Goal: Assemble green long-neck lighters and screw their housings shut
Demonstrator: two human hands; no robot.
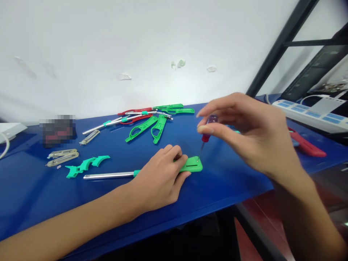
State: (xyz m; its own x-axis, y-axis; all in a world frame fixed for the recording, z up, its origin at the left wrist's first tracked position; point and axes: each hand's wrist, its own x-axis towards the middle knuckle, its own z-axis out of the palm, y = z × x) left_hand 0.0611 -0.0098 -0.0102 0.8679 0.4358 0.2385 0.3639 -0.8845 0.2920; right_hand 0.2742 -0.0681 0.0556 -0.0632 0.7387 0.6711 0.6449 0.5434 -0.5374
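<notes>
My left hand [163, 177] is closed around the green handle [193, 165] of a kitchen lighter and presses it to the blue table. The lighter's silver tube [108, 175] sticks out to the left from under the hand, with a teal collar [136, 173] by my fingers. In my right hand [244, 127] is a small screwdriver [206, 137] with a red and dark handle, pinched between thumb and fingers. It stands nearly upright, its tip at a hole near the right end of the green handle. My left palm hides the lighter's middle.
Green handle halves [143, 128], red halves [136, 110] and metal tubes [95, 127] lie toward the wall. Teal pieces [87, 164] and clear parts [62, 156] are at left, near a blurred object [58, 132]. A red handle [307, 145] and power strip [312, 114] lie right.
</notes>
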